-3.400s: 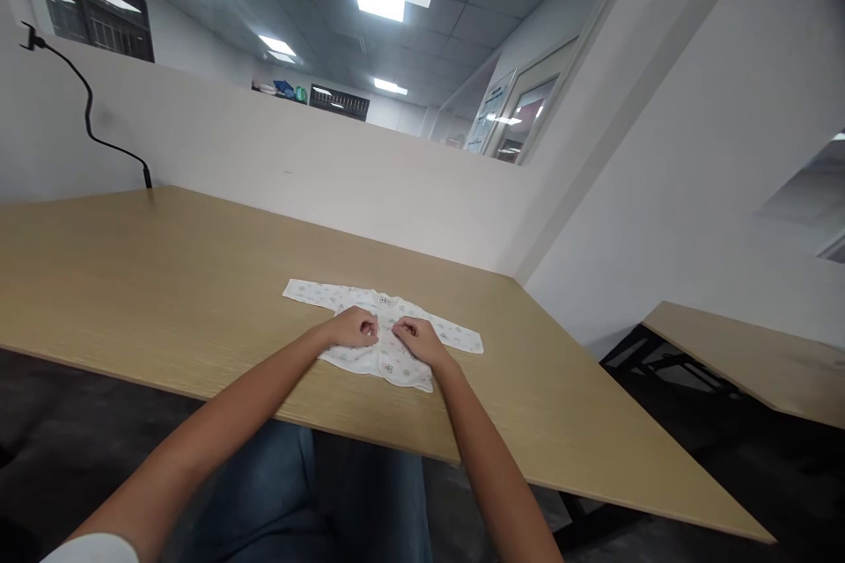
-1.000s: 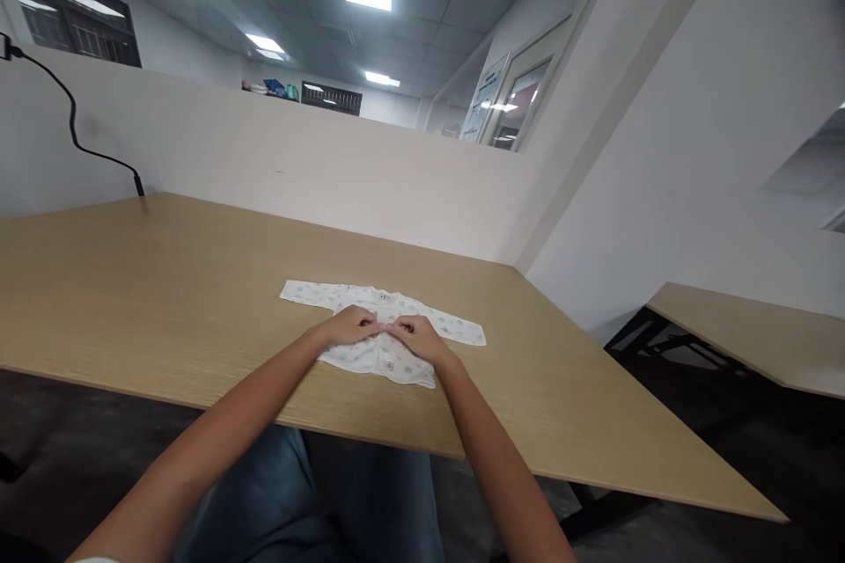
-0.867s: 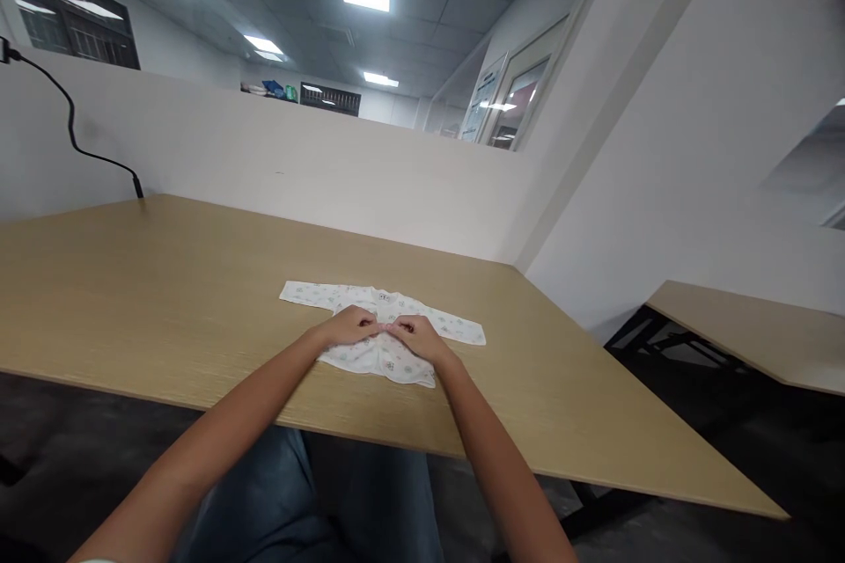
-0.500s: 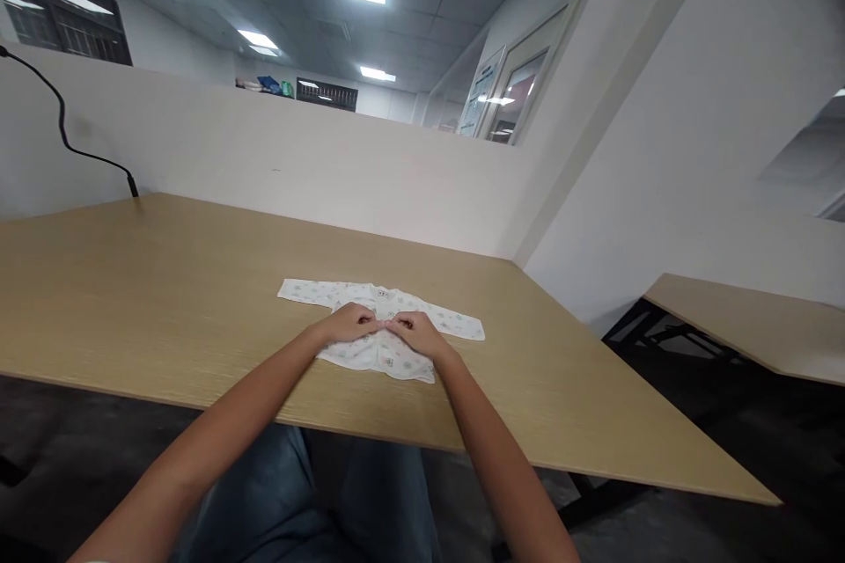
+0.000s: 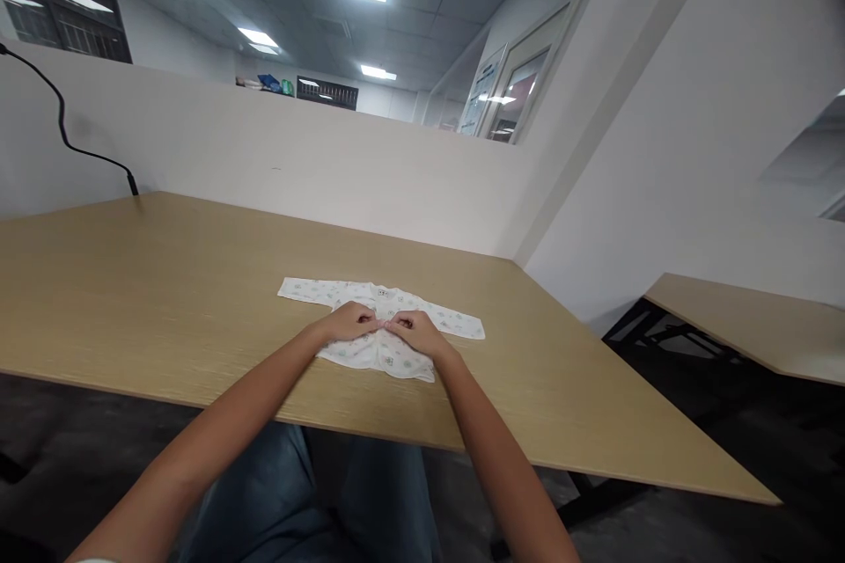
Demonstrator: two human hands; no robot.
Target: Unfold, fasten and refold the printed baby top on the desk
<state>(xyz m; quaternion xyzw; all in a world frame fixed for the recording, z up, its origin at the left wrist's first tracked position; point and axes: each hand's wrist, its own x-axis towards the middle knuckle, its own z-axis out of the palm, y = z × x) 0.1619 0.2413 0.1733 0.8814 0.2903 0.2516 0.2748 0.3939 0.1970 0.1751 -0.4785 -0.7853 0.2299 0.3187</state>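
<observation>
A small white baby shirt [image 5: 386, 356] with a pale printed pattern lies spread on the table, its sleeves stretched out to both sides and its neck pointing away from me. Over the middle of its front, my left hand [image 5: 351, 322] is closed, thumb and fingers pinching the cloth at the centre line. My right hand [image 5: 415, 331] meets it there from the other side, likewise closed in a pinch on the shirt. The fingertips of both hands nearly touch. What exactly lies between them, cloth edge or fastener, is too small to make out.
The wooden table [image 5: 198, 299] runs up to a low white partition [image 5: 317, 163]. At the back left stands a black gooseneck stalk [image 5: 62, 119]. A second table [image 5: 745, 317] is off to the right. My legs are under the front edge.
</observation>
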